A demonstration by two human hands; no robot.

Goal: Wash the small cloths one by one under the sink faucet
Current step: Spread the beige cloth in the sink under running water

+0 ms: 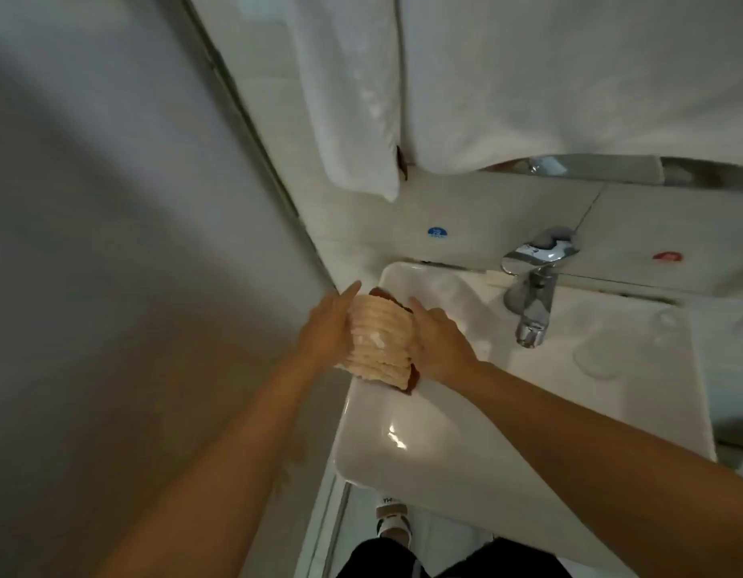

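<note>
A stack of several small cream cloths [380, 342] with a dark brown one [405, 383] among them sits on the left rim of the white sink [403, 444]. My left hand [330, 327] presses flat against the stack's left side, fingers straight. My right hand [438, 340] presses against its right side, so the stack is squeezed between both palms. The chrome faucet [532, 294] stands to the right of the stack, and I see no water running from it.
A white towel [353, 98] hangs on the tiled wall above the sink, beside a larger white cloth [570, 77]. A grey wall [111, 244] closes the left side. A clear glass [599, 352] rests on the sink's right ledge. My shoe [392, 521] shows below.
</note>
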